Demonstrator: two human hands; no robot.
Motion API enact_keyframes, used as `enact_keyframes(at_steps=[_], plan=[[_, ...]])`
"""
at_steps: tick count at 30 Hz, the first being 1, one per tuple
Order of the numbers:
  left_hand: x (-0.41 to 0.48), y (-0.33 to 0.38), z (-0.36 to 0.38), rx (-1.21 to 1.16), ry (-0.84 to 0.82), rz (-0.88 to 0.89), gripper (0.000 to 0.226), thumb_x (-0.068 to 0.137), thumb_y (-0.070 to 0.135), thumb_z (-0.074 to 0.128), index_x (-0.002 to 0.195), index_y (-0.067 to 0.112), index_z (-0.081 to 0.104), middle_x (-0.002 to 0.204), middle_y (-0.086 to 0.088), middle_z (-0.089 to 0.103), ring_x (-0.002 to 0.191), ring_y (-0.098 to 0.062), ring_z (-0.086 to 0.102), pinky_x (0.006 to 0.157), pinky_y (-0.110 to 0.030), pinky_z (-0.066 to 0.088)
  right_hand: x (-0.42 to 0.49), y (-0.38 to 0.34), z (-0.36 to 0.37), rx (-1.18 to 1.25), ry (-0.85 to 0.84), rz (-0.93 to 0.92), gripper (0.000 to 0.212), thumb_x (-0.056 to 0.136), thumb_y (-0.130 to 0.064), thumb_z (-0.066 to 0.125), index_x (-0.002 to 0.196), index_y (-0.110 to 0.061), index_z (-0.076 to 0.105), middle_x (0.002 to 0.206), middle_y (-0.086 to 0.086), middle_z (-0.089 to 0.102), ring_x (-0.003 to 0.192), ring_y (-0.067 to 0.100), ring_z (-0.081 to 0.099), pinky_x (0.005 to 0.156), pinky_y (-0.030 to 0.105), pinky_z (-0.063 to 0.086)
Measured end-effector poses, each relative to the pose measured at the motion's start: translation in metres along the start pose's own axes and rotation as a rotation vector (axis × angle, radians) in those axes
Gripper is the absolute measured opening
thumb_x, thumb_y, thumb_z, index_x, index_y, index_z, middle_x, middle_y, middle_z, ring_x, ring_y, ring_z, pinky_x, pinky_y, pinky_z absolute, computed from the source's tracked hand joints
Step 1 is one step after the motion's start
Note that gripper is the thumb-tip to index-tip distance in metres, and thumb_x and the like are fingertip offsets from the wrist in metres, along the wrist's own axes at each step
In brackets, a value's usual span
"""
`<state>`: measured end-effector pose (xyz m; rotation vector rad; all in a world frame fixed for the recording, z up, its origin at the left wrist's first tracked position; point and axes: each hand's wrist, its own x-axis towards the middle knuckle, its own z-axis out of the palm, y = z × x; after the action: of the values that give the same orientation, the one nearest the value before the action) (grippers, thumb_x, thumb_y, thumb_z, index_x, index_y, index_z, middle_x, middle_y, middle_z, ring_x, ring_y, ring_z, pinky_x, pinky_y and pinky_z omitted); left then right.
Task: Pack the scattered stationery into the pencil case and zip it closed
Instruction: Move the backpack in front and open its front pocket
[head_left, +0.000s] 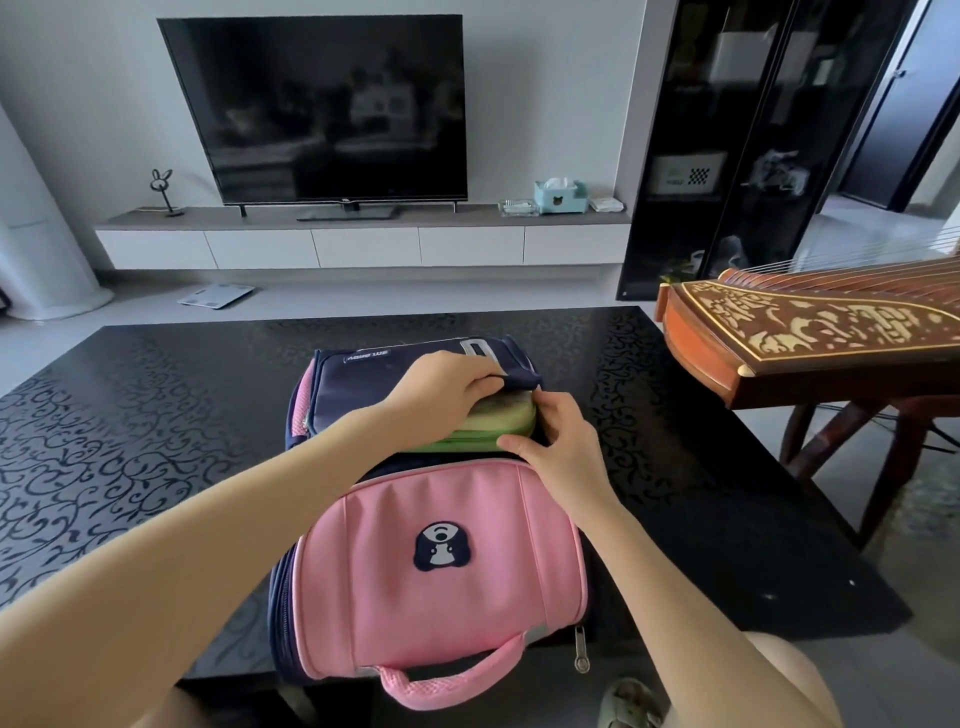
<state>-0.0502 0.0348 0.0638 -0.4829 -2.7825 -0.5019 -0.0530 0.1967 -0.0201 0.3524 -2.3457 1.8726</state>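
A pink and navy school backpack (441, 561) lies flat on the black patterned table (130, 415), its handle toward me. A green pencil case (498, 421) sits in the bag's opening, partly covered by both hands. My left hand (441, 389) lies over the case and its fingers grip the navy edge of the bag's opening. My right hand (561, 441) rests on the near right corner of the case, fingers curled at the bag's edge. No loose stationery is visible.
A wooden zither (810, 343) on a stand juts over the table's right side. Beyond the table stand a TV (322, 109) on a low cabinet, a tissue box (561, 195) and a dark glass cupboard (727, 145). A scale (215, 297) lies on the floor.
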Motion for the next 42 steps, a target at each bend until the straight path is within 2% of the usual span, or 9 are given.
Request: enact_keyframes(at_steps=[5, 12, 21, 24, 26, 30, 32, 34, 42], plan=[[-0.005, 0.003, 0.003, -0.039, -0.052, -0.024, 0.025, 0.095, 0.023, 0.048, 0.110, 0.015, 0.067, 0.110, -0.002, 0.069, 0.102, -0.023, 0.058, 0.073, -0.022, 0.033, 0.014, 0.007, 0.003, -0.033, 0.011, 0.027, 0.050, 0.063, -0.012, 0.084, 0.103, -0.016, 0.053, 0.100, -0.007, 0.065, 0.097, 0.004, 0.061, 0.074, 0.006, 0.045], [-0.004, 0.000, 0.011, -0.047, -0.105, -0.009, 0.025, 0.094, 0.020, 0.050, 0.110, 0.013, 0.067, 0.115, -0.001, 0.068, 0.107, -0.020, 0.057, 0.074, -0.015, 0.030, 0.030, 0.008, 0.014, -0.371, 0.190, 0.006, 0.051, 0.065, -0.035, 0.081, 0.098, -0.013, 0.049, 0.083, -0.008, 0.066, 0.077, 0.016, 0.060, 0.054, 0.022, 0.034], [-0.033, -0.032, -0.012, -0.273, -0.023, -0.161, 0.021, 0.092, 0.020, 0.053, 0.107, 0.022, 0.068, 0.114, 0.008, 0.067, 0.107, -0.009, 0.059, 0.096, -0.024, 0.041, 0.001, -0.012, -0.014, -0.362, 0.126, 0.002, 0.045, 0.079, 0.004, 0.055, 0.119, -0.018, 0.056, 0.115, -0.006, 0.063, 0.111, 0.012, 0.057, 0.089, 0.019, 0.039], [-0.059, -0.072, -0.022, -0.151, 0.168, -0.444, 0.034, 0.092, 0.006, 0.043, 0.115, 0.021, 0.063, 0.118, -0.003, 0.065, 0.106, -0.026, 0.059, 0.095, -0.033, 0.042, -0.014, -0.030, -0.004, -0.504, 0.147, -0.312, 0.050, 0.073, -0.001, 0.058, 0.119, -0.017, 0.059, 0.118, -0.004, 0.064, 0.111, 0.013, 0.057, 0.094, 0.027, 0.042], [-0.081, -0.101, -0.022, -0.036, 0.102, -0.574, 0.051, 0.084, -0.006, 0.042, 0.128, 0.017, 0.053, 0.132, -0.010, 0.055, 0.114, -0.031, 0.054, 0.093, -0.034, 0.041, -0.018, -0.036, 0.020, -0.614, 0.074, -0.517, 0.048, 0.069, -0.011, 0.060, 0.116, -0.017, 0.063, 0.118, 0.001, 0.064, 0.113, 0.020, 0.057, 0.097, 0.041, 0.044], [-0.103, -0.124, -0.011, -0.201, 0.076, -0.557, 0.070, 0.075, -0.017, 0.043, 0.139, 0.012, 0.039, 0.135, -0.008, 0.051, 0.123, -0.024, 0.049, 0.096, -0.026, 0.037, -0.020, -0.040, 0.078, -0.846, -0.092, -0.575, 0.051, 0.074, -0.038, 0.064, 0.123, -0.025, 0.058, 0.132, 0.009, 0.057, 0.125, 0.032, 0.048, 0.108, 0.056, 0.029], [-0.104, -0.128, -0.006, -0.244, 0.131, -0.553, 0.059, 0.074, -0.011, 0.045, 0.128, 0.014, 0.048, 0.106, -0.006, 0.063, 0.097, -0.028, 0.058, 0.077, -0.028, 0.042, -0.018, -0.038, 0.098, -0.975, -0.123, -0.606, 0.056, 0.074, -0.047, 0.065, 0.125, -0.025, 0.057, 0.132, 0.011, 0.057, 0.124, 0.035, 0.050, 0.107, 0.058, 0.029], [-0.103, -0.134, -0.001, -0.119, 0.162, -0.466, 0.022, 0.074, -0.003, 0.046, 0.090, 0.008, 0.055, 0.078, -0.012, 0.060, 0.076, -0.034, 0.055, 0.063, -0.031, 0.035, -0.017, -0.035, 0.111, -1.028, -0.124, -0.617, 0.054, 0.075, -0.046, 0.068, 0.123, -0.023, 0.059, 0.127, 0.012, 0.061, 0.118, 0.035, 0.055, 0.103, 0.057, 0.035], [-0.096, -0.156, -0.009, 0.267, 0.040, -0.273, 0.014, 0.073, -0.011, 0.053, 0.071, 0.002, 0.059, 0.076, -0.013, 0.060, 0.076, -0.031, 0.048, 0.069, -0.043, 0.045, -0.013, -0.024, 0.123, -1.062, -0.031, -0.626, 0.038, 0.073, -0.033, 0.077, 0.108, -0.022, 0.069, 0.111, 0.008, 0.069, 0.103, 0.033, 0.064, 0.086, 0.052, 0.051]])
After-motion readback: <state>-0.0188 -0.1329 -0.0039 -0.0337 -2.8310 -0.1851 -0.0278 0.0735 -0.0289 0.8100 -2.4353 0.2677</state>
